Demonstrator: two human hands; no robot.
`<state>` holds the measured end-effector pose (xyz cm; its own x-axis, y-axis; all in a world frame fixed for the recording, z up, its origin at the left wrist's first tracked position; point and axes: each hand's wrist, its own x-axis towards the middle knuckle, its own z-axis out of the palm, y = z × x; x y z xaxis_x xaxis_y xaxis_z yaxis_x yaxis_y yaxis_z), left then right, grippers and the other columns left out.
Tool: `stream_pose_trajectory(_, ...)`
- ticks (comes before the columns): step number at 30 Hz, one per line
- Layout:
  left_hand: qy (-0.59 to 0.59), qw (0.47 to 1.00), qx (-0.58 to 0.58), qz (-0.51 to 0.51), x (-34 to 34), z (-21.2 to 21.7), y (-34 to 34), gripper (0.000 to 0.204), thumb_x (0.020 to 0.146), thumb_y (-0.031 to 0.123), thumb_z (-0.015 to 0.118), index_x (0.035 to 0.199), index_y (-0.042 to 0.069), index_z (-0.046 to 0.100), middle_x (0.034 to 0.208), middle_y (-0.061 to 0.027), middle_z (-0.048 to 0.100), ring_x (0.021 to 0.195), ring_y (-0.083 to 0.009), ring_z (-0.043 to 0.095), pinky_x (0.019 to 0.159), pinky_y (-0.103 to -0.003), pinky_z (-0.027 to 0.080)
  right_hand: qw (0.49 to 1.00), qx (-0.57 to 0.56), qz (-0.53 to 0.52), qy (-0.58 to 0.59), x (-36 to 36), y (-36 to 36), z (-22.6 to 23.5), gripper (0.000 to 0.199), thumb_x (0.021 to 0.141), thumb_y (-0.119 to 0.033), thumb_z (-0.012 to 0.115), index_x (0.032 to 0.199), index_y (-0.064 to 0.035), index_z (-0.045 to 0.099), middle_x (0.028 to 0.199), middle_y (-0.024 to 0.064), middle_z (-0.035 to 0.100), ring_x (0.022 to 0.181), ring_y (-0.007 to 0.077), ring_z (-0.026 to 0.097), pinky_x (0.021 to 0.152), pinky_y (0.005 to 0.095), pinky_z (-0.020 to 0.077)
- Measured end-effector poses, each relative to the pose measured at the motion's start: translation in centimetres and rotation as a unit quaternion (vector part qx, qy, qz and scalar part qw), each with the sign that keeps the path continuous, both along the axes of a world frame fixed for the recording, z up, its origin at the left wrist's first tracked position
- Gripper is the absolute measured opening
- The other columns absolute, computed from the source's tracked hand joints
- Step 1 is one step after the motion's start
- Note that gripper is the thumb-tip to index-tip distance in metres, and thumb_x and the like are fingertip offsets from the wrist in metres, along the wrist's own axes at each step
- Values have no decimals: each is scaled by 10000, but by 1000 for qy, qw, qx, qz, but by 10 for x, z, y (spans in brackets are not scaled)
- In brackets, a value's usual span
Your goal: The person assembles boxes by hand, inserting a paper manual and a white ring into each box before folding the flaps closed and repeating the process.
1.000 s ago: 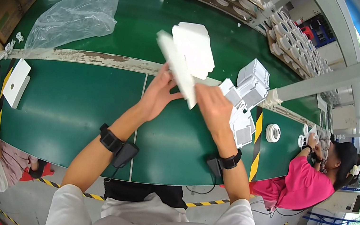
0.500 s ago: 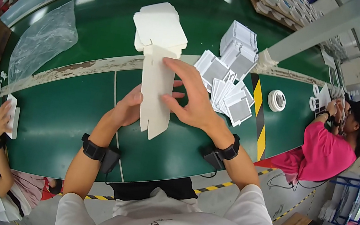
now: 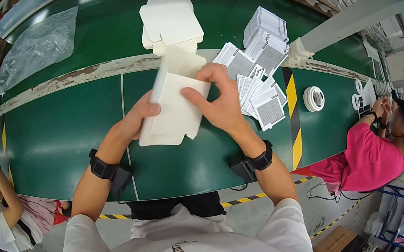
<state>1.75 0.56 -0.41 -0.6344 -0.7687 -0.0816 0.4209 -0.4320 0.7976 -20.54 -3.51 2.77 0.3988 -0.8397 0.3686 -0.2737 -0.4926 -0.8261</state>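
Observation:
Both hands hold a partly folded white cardboard box (image 3: 177,111) above the green table. My left hand (image 3: 137,117) grips its left side, with the thumb over the front edge and the other fingers hidden behind. My right hand (image 3: 217,99) pinches the upper right edge, thumb on the front face and fingers at the flap. Beyond the box lies a pile of flat white box blanks (image 3: 172,21). To the right are stacked printed leaflets (image 3: 269,38) and a loose fan of leaflets (image 3: 268,108).
A clear plastic bag (image 3: 43,44) lies at left. White rings (image 3: 314,99) sit right of the black-and-yellow tape (image 3: 294,118). A grey post (image 3: 354,28) rises at the far right. Co-workers sit at the right, in a pink top (image 3: 371,161), and at the lower left.
The long flat box has been opened and turned, now showing a wide front face. My right hand has shifted slightly right, its fingers now at the box's upper edge.

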Motion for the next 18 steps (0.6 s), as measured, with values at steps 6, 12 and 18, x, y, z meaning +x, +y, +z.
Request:
stream_pose_trajectory(6, -40, 974, 94, 201, -6, 9, -4, 700, 968, 318, 526, 1535, -33, 311, 1376, -199, 558, 1213, -243, 605, 1009, -360, 509, 965, 42, -51, -253, 18, -6, -4, 484, 937, -30, 669, 1374, 4, 465, 1270, 109, 611, 1225, 193, 543, 1000, 347, 464)
stream_pose_trajectory(12, -103, 937, -43, 331, -19, 14, -7, 560, 1004, 184, 467, 1519, -4, 351, 1344, -198, 577, 1147, -196, 616, 982, -332, 495, 939, 201, -10, -278, 20, 4, -5, 494, 956, -14, 640, 1412, 6, 450, 1292, 131, 622, 1212, 179, 580, 987, 319, 496)
stream_pose_trajectory(18, -144, 904, -123, 383, -23, 21, -4, 477, 1008, 96, 475, 1483, 83, 421, 1197, -161, 649, 1010, -142, 628, 895, -279, 488, 936, 222, 29, -270, 18, 0, -14, 458, 975, -34, 637, 1397, 12, 464, 1200, 134, 664, 1103, 163, 637, 945, 299, 518)
